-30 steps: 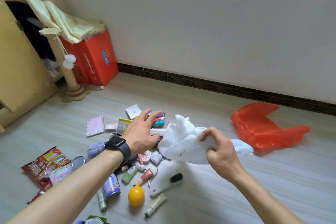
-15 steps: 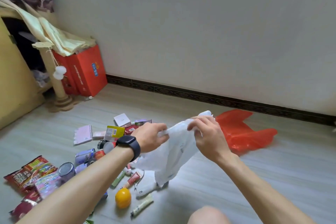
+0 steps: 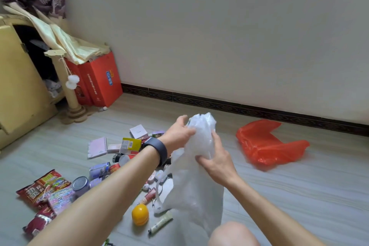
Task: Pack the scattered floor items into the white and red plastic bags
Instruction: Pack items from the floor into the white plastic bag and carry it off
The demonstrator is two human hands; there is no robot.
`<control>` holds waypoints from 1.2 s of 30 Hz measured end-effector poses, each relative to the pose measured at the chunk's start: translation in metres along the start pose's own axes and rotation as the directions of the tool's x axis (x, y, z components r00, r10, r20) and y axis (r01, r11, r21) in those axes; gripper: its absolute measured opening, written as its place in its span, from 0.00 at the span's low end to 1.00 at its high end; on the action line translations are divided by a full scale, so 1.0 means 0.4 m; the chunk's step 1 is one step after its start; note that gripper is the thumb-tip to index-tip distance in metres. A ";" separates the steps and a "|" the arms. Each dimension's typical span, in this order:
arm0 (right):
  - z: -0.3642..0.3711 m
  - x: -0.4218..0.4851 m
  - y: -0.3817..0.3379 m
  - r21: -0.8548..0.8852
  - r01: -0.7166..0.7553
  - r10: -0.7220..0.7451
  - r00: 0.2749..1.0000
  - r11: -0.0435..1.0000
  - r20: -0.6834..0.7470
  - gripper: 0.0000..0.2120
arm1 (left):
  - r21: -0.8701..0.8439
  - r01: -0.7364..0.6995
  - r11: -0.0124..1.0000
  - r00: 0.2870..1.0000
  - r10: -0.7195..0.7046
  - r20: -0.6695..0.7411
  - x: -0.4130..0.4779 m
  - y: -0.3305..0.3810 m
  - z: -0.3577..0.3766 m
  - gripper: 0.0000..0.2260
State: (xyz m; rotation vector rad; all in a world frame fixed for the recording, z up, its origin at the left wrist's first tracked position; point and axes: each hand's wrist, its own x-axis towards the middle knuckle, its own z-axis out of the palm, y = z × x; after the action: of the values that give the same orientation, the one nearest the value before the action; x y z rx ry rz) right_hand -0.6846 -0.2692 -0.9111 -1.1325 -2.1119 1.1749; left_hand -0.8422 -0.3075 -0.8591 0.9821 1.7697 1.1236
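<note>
At frame centre the left hand [image 3: 178, 133] and right hand [image 3: 218, 164] each pinch the bunched top of the white bag [image 3: 194, 187], seemingly to tease its mouth open for the items [image 3: 99, 171] at lower left.

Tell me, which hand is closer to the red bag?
Right. The right hand holds the white bag on the side facing the red bag; the left hand holds its opposite side, farther off.

White bag [image 3: 194, 191] aloft, red bag [image 3: 265, 146] crumpled
</note>
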 end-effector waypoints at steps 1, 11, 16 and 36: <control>-0.004 0.013 0.000 -0.020 -0.006 0.005 0.998 1.000 -0.057 0.29 | 0.269 -0.069 0.961 0.996 0.082 -0.035 -0.008 -0.011 0.000 0.36; -0.071 0.113 -0.009 0.482 -0.332 0.160 0.918 0.811 0.363 0.19 | 0.867 -0.455 0.202 0.837 0.429 0.339 -0.113 -0.151 0.069 0.62; -0.089 0.093 -0.020 0.542 -0.487 0.132 0.815 0.685 0.564 0.24 | 0.889 -0.456 0.049 0.686 0.656 0.315 -0.048 -0.132 0.035 0.45; -0.100 0.040 0.107 0.237 -0.100 0.104 0.995 0.966 -0.004 0.02 | 0.895 0.118 0.429 0.981 0.091 -0.173 0.011 -0.235 -0.174 0.14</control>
State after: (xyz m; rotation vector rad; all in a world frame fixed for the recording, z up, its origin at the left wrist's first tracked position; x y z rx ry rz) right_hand -0.6461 -0.2247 -0.9264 -1.1453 -1.8601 1.4169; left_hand -0.9247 -0.3535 -0.9281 1.4836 2.6193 0.1029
